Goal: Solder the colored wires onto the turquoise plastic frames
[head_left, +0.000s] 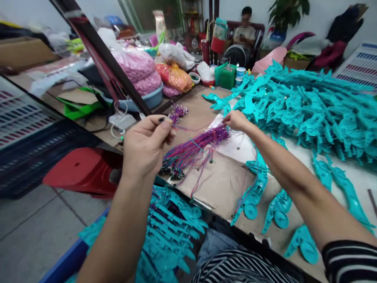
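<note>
My left hand (pixel 147 143) is raised over the table's near-left side, thumb and fingers pinched on a thin red-and-blue wire (pixel 193 129). The wire stretches across to my right hand (pixel 235 120), whose closed fingertips grip it at the far end of a wire bundle (pixel 194 151). That bundle of purple, red and blue wires lies on the brown board, tied round with a teal strand, dark ends toward me. Beyond my left hand sits a smaller clump of purple wire pieces (pixel 178 113). A teal plastic part (pixel 256 188) with wires on it lies below my right forearm.
A large heap of teal plastic parts (pixel 309 110) covers the right side of the table. More teal parts (pixel 173 224) fill a blue bin below the edge. A red stool (pixel 84 171) stands at left. A dark slanted post (pixel 108 59) rises at back left. A person (pixel 244 33) sits behind.
</note>
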`<state>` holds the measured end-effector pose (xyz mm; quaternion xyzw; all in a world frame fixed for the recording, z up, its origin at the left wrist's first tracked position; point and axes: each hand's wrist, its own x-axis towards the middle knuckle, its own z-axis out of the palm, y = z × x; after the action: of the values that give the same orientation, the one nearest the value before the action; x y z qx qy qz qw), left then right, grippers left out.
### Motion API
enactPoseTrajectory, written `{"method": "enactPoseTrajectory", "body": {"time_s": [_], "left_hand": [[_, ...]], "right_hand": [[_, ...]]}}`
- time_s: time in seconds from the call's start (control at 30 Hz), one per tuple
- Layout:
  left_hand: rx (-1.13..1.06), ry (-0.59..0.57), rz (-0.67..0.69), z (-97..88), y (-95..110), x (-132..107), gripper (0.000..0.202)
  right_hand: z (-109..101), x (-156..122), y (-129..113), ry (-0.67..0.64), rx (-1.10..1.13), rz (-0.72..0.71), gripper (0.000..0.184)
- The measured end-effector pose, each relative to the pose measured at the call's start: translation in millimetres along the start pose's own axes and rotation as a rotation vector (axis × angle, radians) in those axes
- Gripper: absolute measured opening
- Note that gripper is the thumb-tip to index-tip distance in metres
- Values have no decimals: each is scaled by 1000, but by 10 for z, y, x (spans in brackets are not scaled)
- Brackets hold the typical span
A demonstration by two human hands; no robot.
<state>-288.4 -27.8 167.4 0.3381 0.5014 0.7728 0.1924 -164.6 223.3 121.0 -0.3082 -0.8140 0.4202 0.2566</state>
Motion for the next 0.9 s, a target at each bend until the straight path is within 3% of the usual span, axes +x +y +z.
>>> {"method": "enactPoseTrajectory", "body": {"time_s": [0.2,0.33,0.47,0.57,0.73,0.9], "left_hand": [[19,39,12,-48,15,-6,17],[13,45,14,-69,-1,-14,16],[-38,56,9,-60,29,-15,21],[-97,113,55,-29,143,-13,29],[-175,119,149,56,397,-40,30],[-184,77,205,197,454,-113,28]], "right_hand": [[7,-11,-11,23,-11,-50,7],[14,-29,-12,38,30,-54,27],[-42,-33,-47,66,151,-56,21],[-178,-63,-129,93,258,-69,31],[-447,-229,-279,0,500,-88,33],[-491,-369,-328,27,189,-155,20]]}}
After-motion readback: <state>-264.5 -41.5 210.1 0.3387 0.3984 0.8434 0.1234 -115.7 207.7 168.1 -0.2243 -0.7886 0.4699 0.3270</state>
